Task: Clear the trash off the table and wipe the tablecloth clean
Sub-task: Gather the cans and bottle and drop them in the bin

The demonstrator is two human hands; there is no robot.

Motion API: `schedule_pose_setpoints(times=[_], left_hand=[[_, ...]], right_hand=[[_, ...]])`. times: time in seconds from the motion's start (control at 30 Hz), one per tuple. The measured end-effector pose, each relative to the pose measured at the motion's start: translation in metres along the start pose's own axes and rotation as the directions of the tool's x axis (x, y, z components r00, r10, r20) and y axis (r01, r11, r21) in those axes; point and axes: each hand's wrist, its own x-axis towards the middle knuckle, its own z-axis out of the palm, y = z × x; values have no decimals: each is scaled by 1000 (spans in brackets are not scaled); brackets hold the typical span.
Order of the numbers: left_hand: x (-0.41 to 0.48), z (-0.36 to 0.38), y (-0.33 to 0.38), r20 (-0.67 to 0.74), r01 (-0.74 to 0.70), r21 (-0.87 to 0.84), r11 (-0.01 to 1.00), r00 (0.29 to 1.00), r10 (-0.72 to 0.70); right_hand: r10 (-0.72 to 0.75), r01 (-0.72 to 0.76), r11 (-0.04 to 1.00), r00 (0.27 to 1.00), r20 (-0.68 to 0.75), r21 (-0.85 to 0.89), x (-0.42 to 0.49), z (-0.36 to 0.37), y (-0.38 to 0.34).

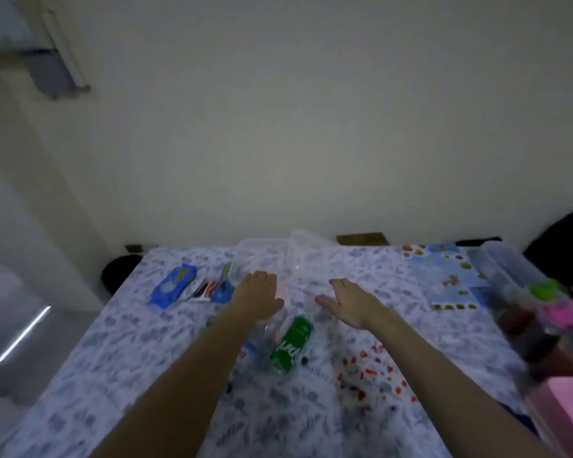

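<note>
A printed white-and-blue tablecloth (pixel 119 365) covers the table. Two clear plastic containers (pixel 298 256) stand at the far middle. My left hand (pixel 257 294) reaches out flat at the near edge of the left container, fingers relaxed. My right hand (pixel 348 302) is stretched out open at the right container's near side, holding nothing. A green can (pixel 291 345) lies on its side between my forearms, beside a clear plastic bottle (pixel 255 345). Red crumbs (pixel 371 375) are scattered on the cloth under my right forearm. Blue snack wrappers (pixel 174 285) lie at the far left.
A blue printed leaflet (pixel 450 276) lies at the far right. Jars with green and pink lids (pixel 549 302) and a pink box (pixel 566 411) crowd the right edge. A dark bag (pixel 566 246) sits beyond the table; the wall is close behind.
</note>
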Motion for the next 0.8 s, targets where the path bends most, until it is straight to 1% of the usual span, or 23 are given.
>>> schedule_pose_setpoints(times=[0.07, 0.13, 0.23, 0.33, 0.43, 0.5, 0.6, 0.7, 0.8], left_hand=[[-15, 25, -18, 73, 62, -19, 998, 995, -61], [-31, 57, -45, 106, 135, -59, 989, 986, -129], [-57, 88, -87, 227, 246, -97, 964, 949, -219], [-77, 103, -125, 321, 355, -132, 925, 899, -299], [-85, 115, -159, 350, 434, -190, 881, 868, -353], [-79, 121, -177, 373, 463, -240, 853, 855, -360], [-59, 126, -197, 370, 459, -300, 837, 864, -341], [-31, 132, -207, 367, 450, -391, 803, 876, -313], [-1, 141, -208, 316, 391, -530, 752, 914, -253]], right_hand=[[30, -34, 998, 997, 70, 52, 7, 25, -4], [34, -45, 996, 989, 140, 73, 12, 54, -8], [20, -41, 994, 980, 198, 99, 25, 94, -21], [28, -54, 992, 977, 213, 117, 34, 117, -34], [14, -34, 990, 989, 146, 139, 41, 130, -45], [8, -24, 984, 996, 91, 174, 48, 135, -48], [46, -57, 977, 997, 55, 206, 60, 142, -49], [123, -134, 967, 990, 64, 214, 68, 149, -49], [224, -232, 950, 972, 66, 206, 75, 153, -50]])
